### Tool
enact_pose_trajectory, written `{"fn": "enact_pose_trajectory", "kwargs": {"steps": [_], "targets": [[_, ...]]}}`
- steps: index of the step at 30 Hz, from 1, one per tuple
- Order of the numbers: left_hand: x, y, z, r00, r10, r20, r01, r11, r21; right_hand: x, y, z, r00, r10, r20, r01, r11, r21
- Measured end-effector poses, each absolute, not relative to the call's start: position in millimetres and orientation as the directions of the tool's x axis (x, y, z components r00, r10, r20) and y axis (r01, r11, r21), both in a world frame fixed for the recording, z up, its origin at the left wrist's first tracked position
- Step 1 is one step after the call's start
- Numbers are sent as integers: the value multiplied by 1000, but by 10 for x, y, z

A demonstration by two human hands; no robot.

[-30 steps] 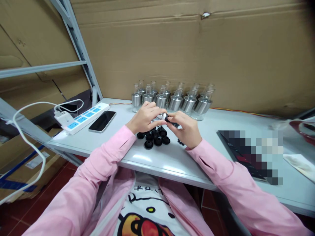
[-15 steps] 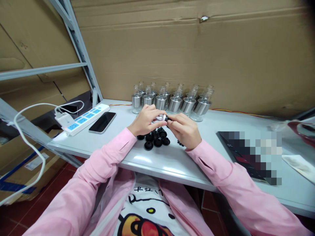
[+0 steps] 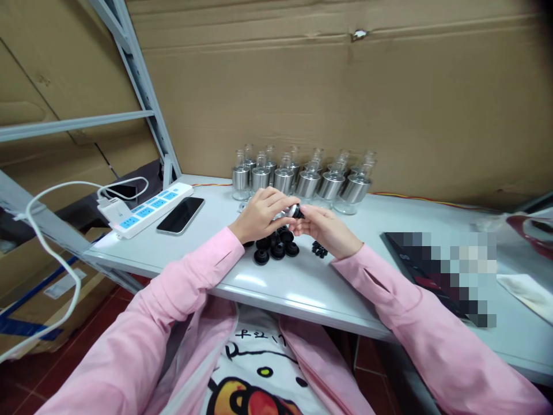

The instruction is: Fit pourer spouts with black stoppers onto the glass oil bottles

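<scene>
Above the near middle of the table, my left hand (image 3: 265,213) is closed round a small piece with a pale, shiny body, mostly hidden by the fingers. A black cap (image 3: 298,211) sits at the right end of that piece. My right hand (image 3: 326,227) pinches the black cap from the right with thumb and fingers. Below the hands lies a loose pile of round black caps (image 3: 277,249). A cluster of tiny black parts (image 3: 319,249) lies near my right wrist. Something clear and glassy (image 3: 244,204) shows just left of my left hand, its kind unclear.
Several glass bottles with metal sleeves (image 3: 308,183) stand in rows along the cardboard wall (image 3: 280,75). To the left are a phone (image 3: 180,215) and a power strip (image 3: 151,210) with a white cable. A dark flat item (image 3: 415,259), partly pixelated, lies at right.
My right hand has turned, its fingers now reaching under the black cap, and its wrist has shifted right, uncovering the tiny black parts. My left hand has moved slightly right and down.
</scene>
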State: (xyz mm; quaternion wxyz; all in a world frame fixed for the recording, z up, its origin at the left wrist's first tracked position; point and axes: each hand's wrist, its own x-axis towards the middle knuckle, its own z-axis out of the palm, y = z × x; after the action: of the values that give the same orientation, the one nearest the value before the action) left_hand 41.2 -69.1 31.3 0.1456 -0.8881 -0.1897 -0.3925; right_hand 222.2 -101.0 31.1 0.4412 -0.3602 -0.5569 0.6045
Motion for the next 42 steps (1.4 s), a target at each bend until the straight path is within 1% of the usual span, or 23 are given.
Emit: {"fn": "enact_pose_trajectory", "kwargs": {"steps": [3,5,7,12,16,20,26,29,33,36,39,42], "targets": [[406,-695,332,626,230,745,459,-881,-113,2218,-1043,336,-344,938,36,-235,-49,-971],[409,-700,345,621,236,747,466,-878,-110,2218,-1062,352,-340,938,69,-255,-21,-967],[414,-708,354,614,254,747,471,-878,-88,2224,-1066,356,-336,934,123,-243,40,-969],[421,-718,356,620,312,720,464,-886,-15,2258,-1018,327,-313,906,283,-122,258,-959],[416,-720,356,630,332,702,461,-887,5,2265,-989,302,-257,861,438,-12,451,-892],[413,-722,365,625,335,705,454,-891,21,2259,-982,269,-206,824,527,51,547,-835],[408,-709,365,623,386,681,490,-871,45,2252,-998,243,-198,756,624,138,652,-746],[405,-707,362,599,372,709,502,-864,30,2251,-1013,261,-199,776,599,122,626,-771],[410,-718,351,611,319,725,505,-862,-47,2267,-1006,279,-258,871,419,61,447,-892],[416,-721,342,643,299,705,500,-861,-91,2284,-977,273,-270,902,337,42,361,-931],[416,-710,337,652,299,697,497,-862,-96,2289,-959,273,-269,900,343,2,356,-934],[413,-694,336,647,335,685,508,-860,-59,2284,-964,282,-261,883,391,11,408,-913]]}}
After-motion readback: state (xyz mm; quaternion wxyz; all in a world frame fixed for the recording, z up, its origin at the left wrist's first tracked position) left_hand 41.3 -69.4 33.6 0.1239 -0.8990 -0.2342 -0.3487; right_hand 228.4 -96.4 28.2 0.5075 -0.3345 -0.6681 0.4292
